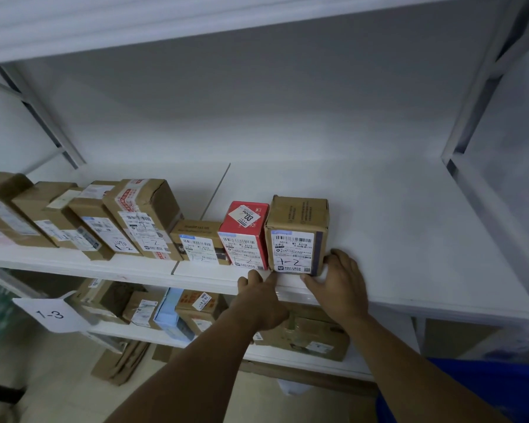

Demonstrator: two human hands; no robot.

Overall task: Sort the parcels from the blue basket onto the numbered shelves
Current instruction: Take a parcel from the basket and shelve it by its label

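Cardboard parcel point(297, 235) marked 1-2 is standing upright at the shelf's point(379, 209) near edge, touching the red box point(245, 236) on its left, while the right hand point(338, 280) is cupping its right lower corner and the left hand's point(258, 297) fingers point(251, 277) are resting loosely below its left corner, gripping nothing.

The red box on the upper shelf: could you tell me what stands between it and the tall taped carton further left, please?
One low brown box stands between the red box and the taped carton, seen in the head view.

Shelf point(409, 239) bare right of cardboard box point(298, 227)
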